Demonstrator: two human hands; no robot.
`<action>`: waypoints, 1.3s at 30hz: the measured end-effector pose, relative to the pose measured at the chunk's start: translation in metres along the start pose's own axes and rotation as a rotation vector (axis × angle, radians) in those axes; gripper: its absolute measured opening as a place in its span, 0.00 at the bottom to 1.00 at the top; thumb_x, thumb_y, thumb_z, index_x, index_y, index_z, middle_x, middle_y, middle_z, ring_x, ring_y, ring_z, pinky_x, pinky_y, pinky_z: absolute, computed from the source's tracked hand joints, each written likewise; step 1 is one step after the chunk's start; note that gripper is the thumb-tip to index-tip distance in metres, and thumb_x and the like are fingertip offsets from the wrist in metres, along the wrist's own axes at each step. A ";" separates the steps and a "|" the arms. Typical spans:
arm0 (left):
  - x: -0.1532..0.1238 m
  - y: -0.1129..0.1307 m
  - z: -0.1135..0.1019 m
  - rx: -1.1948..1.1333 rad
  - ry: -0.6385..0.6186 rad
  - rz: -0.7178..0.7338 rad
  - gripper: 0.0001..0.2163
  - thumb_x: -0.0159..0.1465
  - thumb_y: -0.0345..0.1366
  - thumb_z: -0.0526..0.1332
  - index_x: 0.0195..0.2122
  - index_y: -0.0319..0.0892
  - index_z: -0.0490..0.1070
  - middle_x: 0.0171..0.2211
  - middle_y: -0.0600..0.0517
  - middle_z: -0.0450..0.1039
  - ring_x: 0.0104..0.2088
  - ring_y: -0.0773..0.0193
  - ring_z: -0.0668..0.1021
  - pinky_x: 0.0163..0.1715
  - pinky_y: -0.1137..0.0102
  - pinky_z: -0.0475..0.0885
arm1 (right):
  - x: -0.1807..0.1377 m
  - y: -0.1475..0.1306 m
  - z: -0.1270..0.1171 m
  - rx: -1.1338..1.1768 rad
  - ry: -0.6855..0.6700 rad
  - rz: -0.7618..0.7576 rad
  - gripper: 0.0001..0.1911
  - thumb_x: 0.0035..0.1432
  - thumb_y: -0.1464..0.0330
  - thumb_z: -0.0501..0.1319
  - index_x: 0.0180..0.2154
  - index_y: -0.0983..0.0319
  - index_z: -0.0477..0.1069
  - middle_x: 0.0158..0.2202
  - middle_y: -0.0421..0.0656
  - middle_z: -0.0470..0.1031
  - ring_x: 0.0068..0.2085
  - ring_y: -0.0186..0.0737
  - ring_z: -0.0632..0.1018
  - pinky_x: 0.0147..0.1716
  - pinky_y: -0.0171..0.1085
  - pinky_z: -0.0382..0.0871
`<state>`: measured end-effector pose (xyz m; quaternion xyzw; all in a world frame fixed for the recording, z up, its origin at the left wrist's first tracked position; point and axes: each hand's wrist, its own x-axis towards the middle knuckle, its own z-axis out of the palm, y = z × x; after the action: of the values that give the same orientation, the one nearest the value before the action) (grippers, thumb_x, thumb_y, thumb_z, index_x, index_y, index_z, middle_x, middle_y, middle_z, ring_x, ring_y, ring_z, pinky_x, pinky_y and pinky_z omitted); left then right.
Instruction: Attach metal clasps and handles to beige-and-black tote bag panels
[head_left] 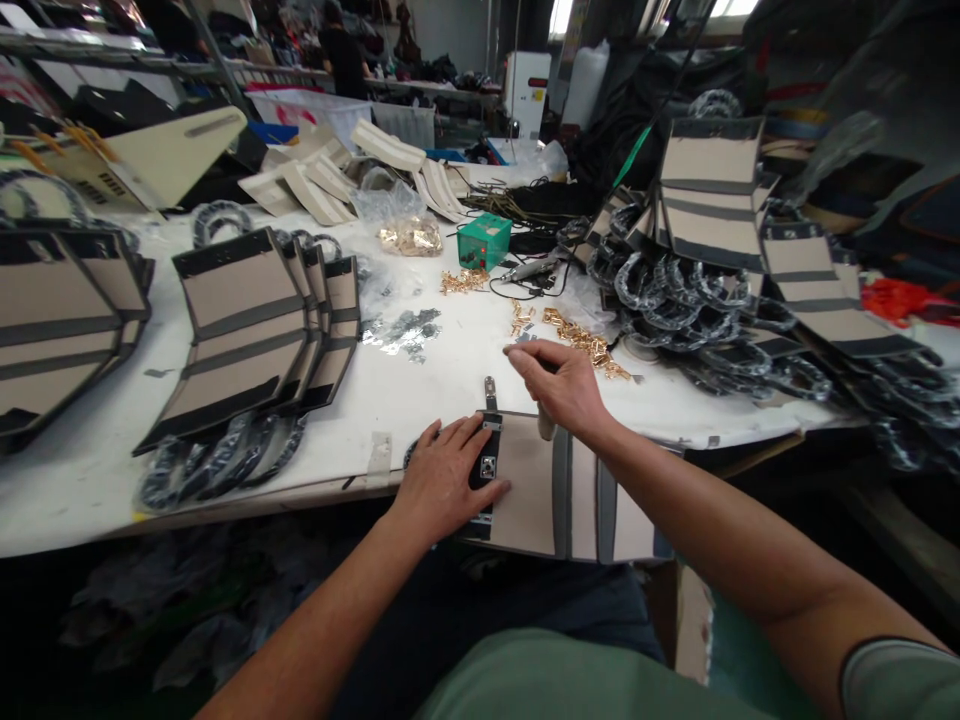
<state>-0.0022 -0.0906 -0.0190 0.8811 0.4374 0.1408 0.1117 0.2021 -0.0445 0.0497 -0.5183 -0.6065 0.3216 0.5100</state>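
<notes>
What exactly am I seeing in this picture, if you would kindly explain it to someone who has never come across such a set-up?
There is no machine arm here: a person works bare-handed, and a camera worn on their head looks forward and down. The left hand lies spread on one end of a beige panel with dark bands, beside small metal fittings. The right hand is above the panel, its grip closed around a mostly hidden object; I cannot tell what it is. On the white table lie gold-coloured metal pieces and a green box. Similar panels with plastic-wrapped curved parts are grouped at the left and right.
</notes>
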 end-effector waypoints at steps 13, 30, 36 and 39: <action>0.004 0.000 -0.005 -0.024 -0.049 -0.031 0.30 0.62 0.55 0.62 0.63 0.48 0.66 0.68 0.46 0.63 0.66 0.48 0.67 0.68 0.49 0.53 | -0.019 0.028 0.039 0.573 0.331 0.035 0.22 0.63 0.56 0.62 0.22 0.59 0.60 0.17 0.34 0.60 0.17 0.30 0.64 0.19 0.34 0.61; 0.015 -0.016 -0.001 -0.183 0.102 -0.203 0.23 0.65 0.45 0.59 0.59 0.43 0.70 0.57 0.45 0.74 0.58 0.51 0.74 0.59 0.58 0.67 | -0.023 0.027 0.053 0.276 0.002 -0.057 0.24 0.65 0.56 0.61 0.20 0.58 0.60 0.18 0.36 0.63 0.22 0.33 0.64 0.24 0.36 0.59; 0.062 -0.031 -0.020 -0.153 -0.210 -0.380 0.16 0.64 0.49 0.57 0.36 0.46 0.80 0.39 0.45 0.81 0.40 0.51 0.80 0.36 0.64 0.68 | -0.023 0.028 0.052 0.364 0.022 -0.077 0.23 0.64 0.57 0.62 0.20 0.58 0.60 0.17 0.35 0.63 0.20 0.33 0.63 0.23 0.36 0.58; 0.078 -0.032 -0.027 -0.169 -0.343 -0.400 0.18 0.61 0.52 0.58 0.26 0.45 0.78 0.28 0.47 0.79 0.31 0.56 0.77 0.29 0.67 0.62 | -0.024 0.030 0.051 0.400 0.026 -0.059 0.23 0.64 0.56 0.61 0.21 0.58 0.60 0.17 0.34 0.62 0.19 0.33 0.63 0.22 0.36 0.57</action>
<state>0.0093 -0.0072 0.0074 0.7757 0.5642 0.0005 0.2828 0.1615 -0.0531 0.0018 -0.3928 -0.5390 0.4137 0.6197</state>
